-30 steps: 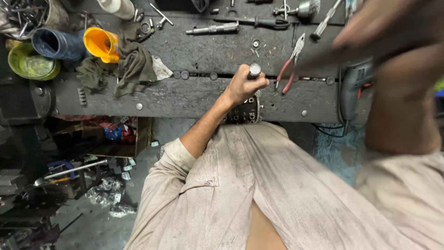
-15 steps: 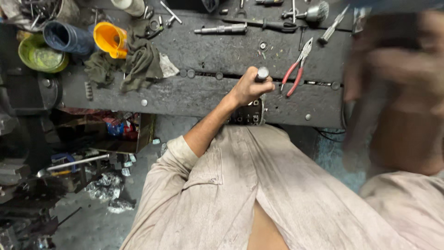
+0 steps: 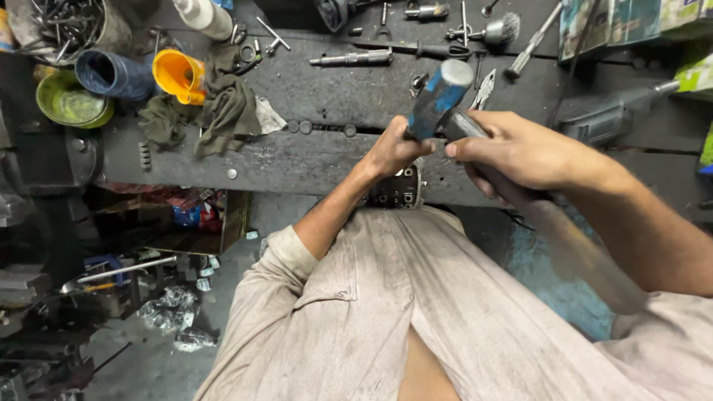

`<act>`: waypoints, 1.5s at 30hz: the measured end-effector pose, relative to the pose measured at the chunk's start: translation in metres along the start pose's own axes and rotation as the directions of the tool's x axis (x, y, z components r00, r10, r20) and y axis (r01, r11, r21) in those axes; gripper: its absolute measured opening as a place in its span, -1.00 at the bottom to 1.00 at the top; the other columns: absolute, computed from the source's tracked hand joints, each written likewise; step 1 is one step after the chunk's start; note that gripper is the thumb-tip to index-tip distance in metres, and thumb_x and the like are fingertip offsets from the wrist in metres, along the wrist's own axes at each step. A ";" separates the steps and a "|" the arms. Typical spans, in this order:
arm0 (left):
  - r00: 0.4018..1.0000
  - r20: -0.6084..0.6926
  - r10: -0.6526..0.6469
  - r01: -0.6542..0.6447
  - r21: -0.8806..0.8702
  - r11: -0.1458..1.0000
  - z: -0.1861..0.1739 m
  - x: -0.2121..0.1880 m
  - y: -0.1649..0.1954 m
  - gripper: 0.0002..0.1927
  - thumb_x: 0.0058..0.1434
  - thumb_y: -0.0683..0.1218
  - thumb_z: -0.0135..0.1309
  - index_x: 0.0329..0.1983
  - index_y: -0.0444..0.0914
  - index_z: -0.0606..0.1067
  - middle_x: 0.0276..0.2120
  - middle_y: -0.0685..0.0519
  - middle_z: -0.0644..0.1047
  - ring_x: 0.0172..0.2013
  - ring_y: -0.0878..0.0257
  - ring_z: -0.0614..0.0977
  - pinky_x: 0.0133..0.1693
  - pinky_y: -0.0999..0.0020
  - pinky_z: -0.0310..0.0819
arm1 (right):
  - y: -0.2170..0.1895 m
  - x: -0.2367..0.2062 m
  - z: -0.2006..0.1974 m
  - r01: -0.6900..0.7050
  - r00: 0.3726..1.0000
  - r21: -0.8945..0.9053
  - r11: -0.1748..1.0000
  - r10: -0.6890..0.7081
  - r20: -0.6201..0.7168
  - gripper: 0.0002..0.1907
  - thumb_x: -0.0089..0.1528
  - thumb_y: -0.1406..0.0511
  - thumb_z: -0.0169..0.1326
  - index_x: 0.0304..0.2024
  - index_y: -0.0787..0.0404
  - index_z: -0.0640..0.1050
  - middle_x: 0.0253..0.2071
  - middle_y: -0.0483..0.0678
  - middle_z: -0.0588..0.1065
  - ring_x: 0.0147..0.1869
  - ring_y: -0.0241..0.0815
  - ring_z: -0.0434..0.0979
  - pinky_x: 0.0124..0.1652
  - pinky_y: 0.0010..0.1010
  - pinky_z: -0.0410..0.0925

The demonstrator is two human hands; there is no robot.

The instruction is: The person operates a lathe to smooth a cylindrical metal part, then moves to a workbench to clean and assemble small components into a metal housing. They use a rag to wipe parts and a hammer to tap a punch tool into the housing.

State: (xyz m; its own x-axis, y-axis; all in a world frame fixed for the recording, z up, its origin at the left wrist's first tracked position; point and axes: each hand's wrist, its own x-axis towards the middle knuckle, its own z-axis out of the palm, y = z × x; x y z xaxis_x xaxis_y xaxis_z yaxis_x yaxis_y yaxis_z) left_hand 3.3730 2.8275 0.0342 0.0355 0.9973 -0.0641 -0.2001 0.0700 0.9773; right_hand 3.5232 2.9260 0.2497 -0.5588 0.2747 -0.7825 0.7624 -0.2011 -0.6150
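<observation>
Half a second ago the right hand (image 3: pixel 523 152) was a blur at the frame's right edge; now it has swung in over the bench (image 3: pixel 297 160) and sits just beside the left hand (image 3: pixel 394 148). It grasps one hammer (image 3: pixel 475 134) high on the handle, close under the head, with the grey, blue-tinted head pointing up and left and the long handle running down to the right across the lap. The left hand is clenched near the bench's front edge, right against the hammer head; what it grips is hidden now, so I cannot tell what it holds. One round metal part (image 3: pixel 397 189) with holes sits just below that hand, against the bench edge. At the left of the bench lie three open containers: one orange cup (image 3: pixel 178 74), one blue pipe (image 3: pixel 111 74) and one green bowl (image 3: pixel 70 104). One dark rag (image 3: pixel 223 111) is heaped beside the cup. One power drill (image 3: pixel 609 115) lies at the right, past the right wrist. One wire brush (image 3: pixel 501 30) lies at the far edge. Small loose tools at the back are too many and too blurred to count.
</observation>
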 end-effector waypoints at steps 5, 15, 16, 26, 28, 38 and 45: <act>0.987 -0.129 0.093 -0.073 0.148 0.986 0.007 0.002 -0.009 -0.65 0.19 -0.11 0.17 -0.59 -0.32 0.31 -0.65 0.15 0.24 -0.56 0.42 0.26 -0.49 0.33 0.12 | 0.016 -0.021 -0.031 0.435 0.895 -0.078 0.897 -0.441 -0.071 -0.67 0.28 0.27 0.11 0.04 0.34 0.50 -0.58 -0.01 0.46 -0.65 -0.21 0.49 -0.69 -0.39 0.36; 0.994 -0.051 0.097 -0.084 0.209 0.974 0.001 0.005 -0.020 -0.64 0.21 -0.10 0.18 -0.60 -0.35 0.35 -0.67 0.10 0.23 -0.57 0.38 0.25 -0.48 0.29 0.14 | 0.002 -0.029 -0.039 0.557 0.588 -0.536 0.634 -0.757 -0.285 -0.79 0.31 0.20 0.02 -0.17 0.23 0.49 -0.60 -0.09 0.44 -0.61 -0.29 0.42 -0.62 -0.40 0.34; 0.993 -0.058 0.103 -0.090 0.192 0.977 0.001 0.005 -0.019 -0.66 0.20 -0.10 0.17 -0.60 -0.34 0.36 -0.67 0.11 0.25 -0.57 0.39 0.27 -0.48 0.30 0.16 | -0.003 -0.020 -0.030 0.497 0.670 -0.545 0.675 -0.698 -0.252 -0.79 0.32 0.19 0.01 -0.19 0.22 0.49 -0.60 -0.09 0.43 -0.60 -0.30 0.42 -0.62 -0.40 0.34; 0.959 -0.175 0.221 -0.170 0.265 0.949 0.011 -0.001 -0.015 -0.65 0.17 -0.16 0.11 -0.63 -0.31 0.25 -0.66 0.13 0.19 -0.57 0.40 0.23 -0.50 0.30 0.12 | 0.009 -0.002 -0.008 0.198 0.980 0.133 0.971 -0.198 -0.011 -0.75 0.32 0.19 -0.04 -0.27 0.26 0.47 -0.69 -0.06 0.38 -0.71 -0.23 0.34 -0.68 -0.38 0.26; 0.963 -0.178 0.204 -0.157 0.249 0.956 0.011 -0.002 -0.015 -0.64 0.18 -0.15 0.11 -0.63 -0.32 0.25 -0.67 0.13 0.20 -0.58 0.40 0.24 -0.50 0.29 0.11 | 0.015 -0.017 -0.016 0.394 0.914 0.015 0.919 -0.390 -0.111 -0.72 0.37 0.22 0.00 -0.26 0.36 0.47 -0.62 -0.01 0.43 -0.65 -0.23 0.41 -0.62 -0.37 0.32; 0.983 -0.110 0.146 -0.123 0.196 0.973 0.011 0.000 -0.018 -0.72 0.16 -0.14 0.13 -0.60 -0.34 0.39 -0.69 0.13 0.31 -0.59 0.42 0.32 -0.51 0.34 0.19 | -0.002 -0.033 -0.036 0.611 0.540 -0.512 0.603 -0.791 -0.288 -0.79 0.32 0.21 -0.01 -0.26 0.24 0.45 -0.60 -0.08 0.43 -0.61 -0.26 0.44 -0.60 -0.35 0.36; 0.950 -0.094 0.296 -0.286 0.112 0.952 0.012 -0.003 -0.013 -0.78 0.28 -0.09 0.19 -0.18 -0.38 0.55 -0.39 0.10 0.59 -0.33 0.43 0.53 -0.30 0.31 0.51 | -0.004 -0.009 0.017 0.069 0.996 -0.141 0.988 -0.059 0.073 -0.80 0.30 0.16 -0.02 -0.25 0.15 0.44 -0.63 -0.11 0.42 -0.64 -0.25 0.43 -0.62 -0.34 0.36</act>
State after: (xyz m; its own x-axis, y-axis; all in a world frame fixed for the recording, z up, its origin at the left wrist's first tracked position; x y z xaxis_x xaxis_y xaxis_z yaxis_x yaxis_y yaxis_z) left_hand 3.3869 2.8237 0.0243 -0.1179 0.9706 0.2097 -0.0907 -0.2209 0.9711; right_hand 3.5197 2.9084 0.2577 -0.6253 0.2166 -0.7498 0.7604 -0.0473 -0.6478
